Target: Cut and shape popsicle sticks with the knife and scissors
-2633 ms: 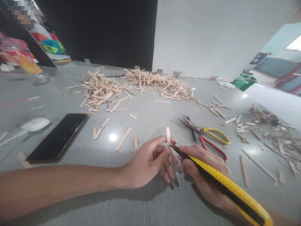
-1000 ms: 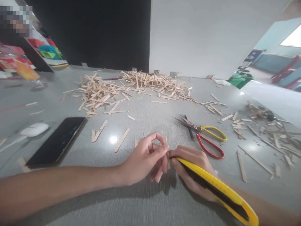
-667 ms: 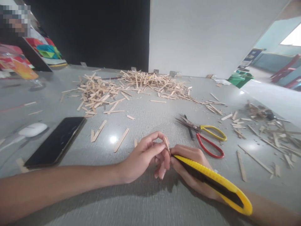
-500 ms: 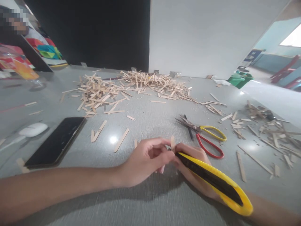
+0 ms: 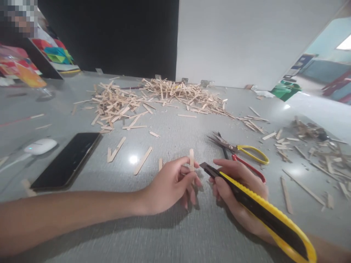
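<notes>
Watching, I see left grip (image 5: pixel 170 186) pinching the stick (image 5: pixel 191 157), right grip (image 5: pixel 244 173) clamping the cutter (image 5: pixel 263 212); overpushed, its blade (image 5: pixel 203 165), at three o'clock, could nick fingers (image 5: pixel 184 160).

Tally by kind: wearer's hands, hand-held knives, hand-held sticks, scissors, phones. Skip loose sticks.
Hands: 2 (left hand, right hand)
Yellow utility knife, in right hand: 1
Wooden stick, in left hand: 1
Scissors: 1
Phone: 1
Total: 6
</notes>
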The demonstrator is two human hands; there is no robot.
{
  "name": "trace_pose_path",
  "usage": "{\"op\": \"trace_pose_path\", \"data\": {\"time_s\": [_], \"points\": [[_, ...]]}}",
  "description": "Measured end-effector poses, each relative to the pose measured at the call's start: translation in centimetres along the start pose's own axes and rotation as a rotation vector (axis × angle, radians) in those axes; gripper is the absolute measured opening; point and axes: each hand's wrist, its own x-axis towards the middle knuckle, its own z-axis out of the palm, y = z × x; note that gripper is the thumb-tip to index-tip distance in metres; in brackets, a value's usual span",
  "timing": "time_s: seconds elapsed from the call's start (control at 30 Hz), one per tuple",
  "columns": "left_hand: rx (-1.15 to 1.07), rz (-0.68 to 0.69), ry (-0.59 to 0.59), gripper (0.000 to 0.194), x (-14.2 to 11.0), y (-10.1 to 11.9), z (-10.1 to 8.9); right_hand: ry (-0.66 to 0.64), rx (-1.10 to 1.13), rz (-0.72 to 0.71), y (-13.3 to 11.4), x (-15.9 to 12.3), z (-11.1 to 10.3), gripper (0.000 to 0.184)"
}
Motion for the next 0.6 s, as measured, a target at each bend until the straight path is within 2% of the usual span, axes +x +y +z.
{"op": "trace_pose_path", "data": {"time_s": [0.4,0.6], "points": [[0.044,-0.071,-0.154,0.022,-0.08,0.76,-0.57,-0.089,0.055,-0.025,-0.02,-0.09,-0.38,0.021],[0.048,-0.073,-0.157,0.019,-0.01,0.75,-0.58,-0.086,0.073,-0.007,0.31,-0.08,-0.14,0.023]]}}
